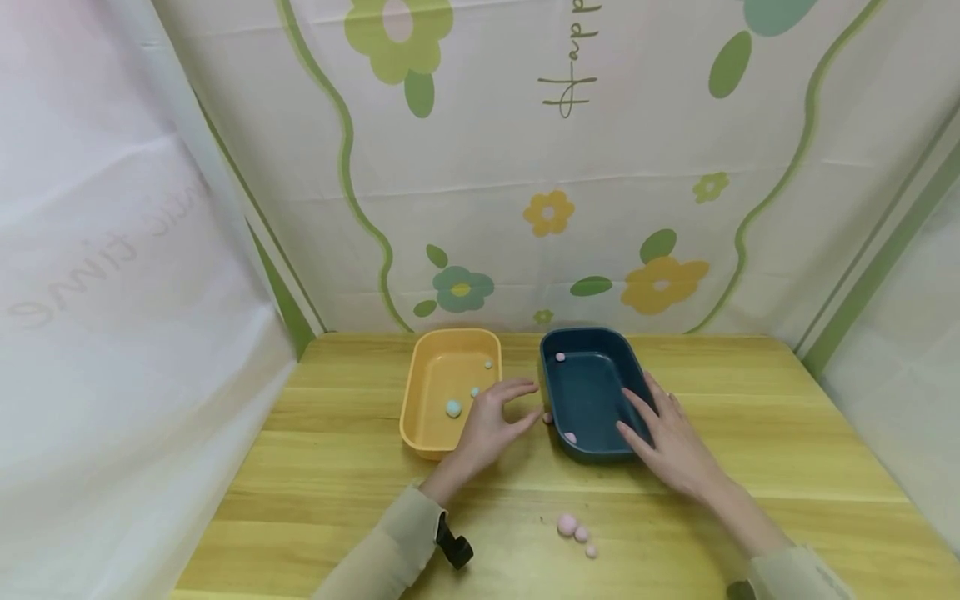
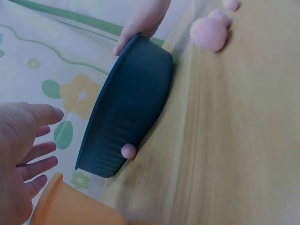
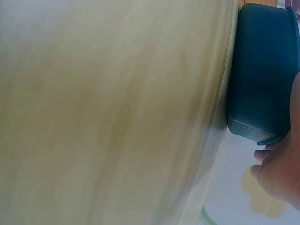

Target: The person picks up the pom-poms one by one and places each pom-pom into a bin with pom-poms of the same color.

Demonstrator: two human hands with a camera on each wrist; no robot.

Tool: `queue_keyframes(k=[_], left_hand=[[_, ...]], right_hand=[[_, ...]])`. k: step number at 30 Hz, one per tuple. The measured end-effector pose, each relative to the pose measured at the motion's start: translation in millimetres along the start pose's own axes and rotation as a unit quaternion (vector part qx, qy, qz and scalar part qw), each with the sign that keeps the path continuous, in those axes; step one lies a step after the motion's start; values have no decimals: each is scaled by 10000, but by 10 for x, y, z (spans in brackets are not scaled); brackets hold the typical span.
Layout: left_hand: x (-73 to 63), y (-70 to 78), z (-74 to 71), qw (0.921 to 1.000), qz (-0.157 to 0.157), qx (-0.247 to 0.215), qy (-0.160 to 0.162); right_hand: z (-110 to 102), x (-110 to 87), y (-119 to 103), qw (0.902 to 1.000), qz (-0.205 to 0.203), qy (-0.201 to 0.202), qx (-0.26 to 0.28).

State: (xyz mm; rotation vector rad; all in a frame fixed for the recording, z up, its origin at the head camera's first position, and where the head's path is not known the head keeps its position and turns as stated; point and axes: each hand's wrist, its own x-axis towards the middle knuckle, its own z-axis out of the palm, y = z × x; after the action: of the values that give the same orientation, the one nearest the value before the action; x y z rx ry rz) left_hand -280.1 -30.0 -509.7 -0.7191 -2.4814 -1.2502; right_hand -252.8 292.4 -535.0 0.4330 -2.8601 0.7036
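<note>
My left hand is between the two bins, thumb and fingers apart with nothing between them. Close to its thumb tip, a small pink ball lies against the outer wall of the dark blue bin. Two more pink balls lie inside that bin, one near its far left corner and a ball near the front. My right hand rests over the blue bin's right rim, its thumb and index finger extended over the inside. The yellow bin, partly behind my left hand, holds light green balls.
Several pink balls sit in a short row on the wooden table in front of the blue bin. A printed flower cloth hangs behind the table, with white cloth at the left side.
</note>
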Motion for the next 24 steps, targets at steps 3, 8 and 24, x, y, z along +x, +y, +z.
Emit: queue_keyframes(k=[3, 8, 24], left_hand=[[-84, 46, -13, 9996, 212, 199, 5], [-294, 126, 39, 9988, 467, -147, 19], [-634, 106, 456, 9927, 614, -672, 796]], right_hand=[[-2, 2, -1, 10000, -10, -5, -25], [-14, 8, 3, 10000, -38, 20, -16], [-14, -1, -5, 10000, -51, -13, -41]])
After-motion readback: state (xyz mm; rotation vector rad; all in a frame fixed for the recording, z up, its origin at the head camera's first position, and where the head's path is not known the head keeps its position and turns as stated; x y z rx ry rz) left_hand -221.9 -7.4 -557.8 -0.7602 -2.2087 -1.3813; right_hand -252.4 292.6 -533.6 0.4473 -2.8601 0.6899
